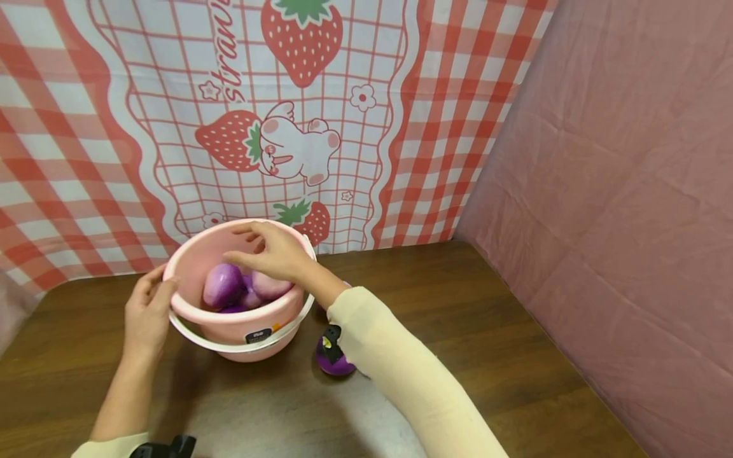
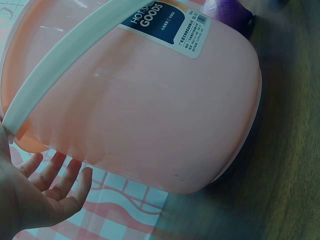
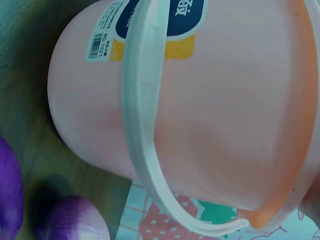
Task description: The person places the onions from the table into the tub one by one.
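Observation:
A pink bucket (image 1: 229,318) with a white handle (image 1: 212,346) stands on the table, its handle lowered across the front. My left hand (image 1: 146,315) grips the bucket's left rim, thumb at the edge and fingers along the outside wall. Over the bucket's mouth is my right hand (image 1: 272,251), fingers loosely bent and holding nothing that I can see. Inside lie several purple onions, among them a glossy onion (image 1: 223,286) and a paler onion (image 1: 270,286) partly under the right hand. On the table right of the bucket sits another purple onion (image 3: 75,220).
A second purple item (image 1: 335,361) lies on the brown wooden table (image 1: 446,318), partly covered by the right wrist camera. Behind the bucket hangs a red-and-white strawberry cloth (image 1: 366,159). A pink cloth (image 1: 618,178) closes off the right side.

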Tool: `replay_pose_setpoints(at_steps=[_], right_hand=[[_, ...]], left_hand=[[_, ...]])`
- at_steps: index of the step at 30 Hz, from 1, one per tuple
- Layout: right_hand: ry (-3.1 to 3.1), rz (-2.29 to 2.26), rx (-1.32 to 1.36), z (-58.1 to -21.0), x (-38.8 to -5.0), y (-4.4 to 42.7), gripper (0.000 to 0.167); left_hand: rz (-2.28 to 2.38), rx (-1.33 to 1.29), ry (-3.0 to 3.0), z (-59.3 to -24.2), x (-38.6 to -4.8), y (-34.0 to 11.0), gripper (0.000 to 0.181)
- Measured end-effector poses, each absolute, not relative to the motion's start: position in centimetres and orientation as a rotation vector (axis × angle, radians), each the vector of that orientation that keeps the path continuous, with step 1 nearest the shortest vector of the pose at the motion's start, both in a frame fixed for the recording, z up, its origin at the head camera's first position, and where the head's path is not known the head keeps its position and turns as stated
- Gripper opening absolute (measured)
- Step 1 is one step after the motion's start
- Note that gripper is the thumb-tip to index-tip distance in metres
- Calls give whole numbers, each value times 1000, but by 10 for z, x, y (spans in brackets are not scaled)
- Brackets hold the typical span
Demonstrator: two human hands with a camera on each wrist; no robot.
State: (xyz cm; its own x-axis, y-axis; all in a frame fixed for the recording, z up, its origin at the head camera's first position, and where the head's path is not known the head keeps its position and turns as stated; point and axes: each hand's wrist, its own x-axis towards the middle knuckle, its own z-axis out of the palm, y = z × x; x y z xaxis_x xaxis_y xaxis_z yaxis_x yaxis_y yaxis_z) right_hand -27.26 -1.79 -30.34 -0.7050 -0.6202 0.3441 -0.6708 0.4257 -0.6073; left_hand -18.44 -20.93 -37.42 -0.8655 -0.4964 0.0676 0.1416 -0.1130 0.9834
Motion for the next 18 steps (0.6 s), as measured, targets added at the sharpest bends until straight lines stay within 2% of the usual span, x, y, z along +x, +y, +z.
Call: replay_pose_setpoints(at_steps=[18], right_hand=[[-2643, 1128, 1032, -300, -280, 3, 41]], left_hand=[[-2029, 404, -1746, -374, -185, -209, 18]])
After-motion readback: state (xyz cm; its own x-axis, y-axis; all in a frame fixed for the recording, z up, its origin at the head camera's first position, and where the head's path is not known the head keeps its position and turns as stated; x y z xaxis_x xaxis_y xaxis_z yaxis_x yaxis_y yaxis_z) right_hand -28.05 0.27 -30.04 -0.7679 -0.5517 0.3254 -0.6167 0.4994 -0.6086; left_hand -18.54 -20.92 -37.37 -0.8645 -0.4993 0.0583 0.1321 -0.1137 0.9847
